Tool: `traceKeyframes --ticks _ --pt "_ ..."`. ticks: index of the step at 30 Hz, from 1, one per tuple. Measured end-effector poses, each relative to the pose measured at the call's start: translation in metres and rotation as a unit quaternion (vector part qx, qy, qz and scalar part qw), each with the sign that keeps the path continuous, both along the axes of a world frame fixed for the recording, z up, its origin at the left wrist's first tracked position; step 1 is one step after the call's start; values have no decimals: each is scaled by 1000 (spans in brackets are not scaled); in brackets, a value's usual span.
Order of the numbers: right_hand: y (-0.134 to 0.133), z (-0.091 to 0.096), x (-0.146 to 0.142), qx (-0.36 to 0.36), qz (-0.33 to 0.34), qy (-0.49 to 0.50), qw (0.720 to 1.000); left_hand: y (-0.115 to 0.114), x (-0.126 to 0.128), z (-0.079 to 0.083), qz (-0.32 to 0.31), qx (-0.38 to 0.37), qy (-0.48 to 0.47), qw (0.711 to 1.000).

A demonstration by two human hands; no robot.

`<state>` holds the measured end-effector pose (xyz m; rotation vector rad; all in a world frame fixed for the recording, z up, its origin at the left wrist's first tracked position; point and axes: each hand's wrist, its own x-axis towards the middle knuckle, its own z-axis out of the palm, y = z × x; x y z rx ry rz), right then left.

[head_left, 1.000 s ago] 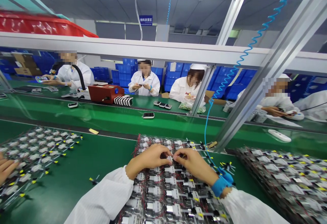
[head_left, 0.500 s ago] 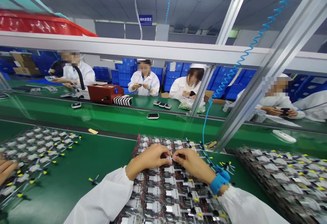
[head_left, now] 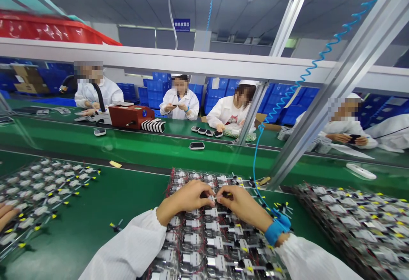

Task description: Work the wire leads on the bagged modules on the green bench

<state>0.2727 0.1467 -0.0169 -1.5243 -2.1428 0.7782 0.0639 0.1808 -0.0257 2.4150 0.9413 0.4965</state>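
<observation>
A clear tray (head_left: 211, 246) of several small white wired parts lies on the green bench in front of me. My left hand (head_left: 187, 198) and my right hand (head_left: 243, 205) rest on its far rows, fingertips meeting. Both pinch one small white part (head_left: 216, 198) between thumb and fingers. A blue wrist strap (head_left: 275, 231) circles my right wrist, and its blue coiled cord (head_left: 306, 73) rises to the upper right.
Similar filled trays lie at left (head_left: 44, 190) and right (head_left: 361, 220). Another person's fingers (head_left: 6, 214) touch the left tray. A slanted metal post (head_left: 332, 84) stands right of centre. Beyond, a green conveyor (head_left: 153, 146) carries small devices (head_left: 196, 145), and several white-coated workers sit opposite.
My hands stay in place on the tray. The devices on the conveyor have drifted to the right. The workers opposite have shifted their hands.
</observation>
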Motion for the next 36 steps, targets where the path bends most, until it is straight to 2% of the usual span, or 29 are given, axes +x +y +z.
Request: traceKeyframes --ticks 8,15,18,21,25,28,31,36 --pt "-3 0 -4 -6 3 5 1000 2 1 -2 -17 21 8 1000" --pt "-2 -2 -7 -2 -3 -2 1000 -1 2 0 -5 16 12 1000" --pt "-4 3 -11 10 -8 -13 1000 -1 0 0 -12 31 16 999" --pt "-6 16 -8 26 -30 -24 999 -2 -4 -1 -32 43 17 998" --pt "-8 38 21 38 -72 -17 997 -7 -9 6 -55 47 68 995" --pt "-12 41 60 71 -96 12 993 -14 -11 18 -66 41 95 992" --pt "-20 22 101 106 -157 48 981 -20 -10 26 -60 41 99 992" --pt "-45 -23 145 114 -268 73 954 -22 -3 22 -56 94 129 986"
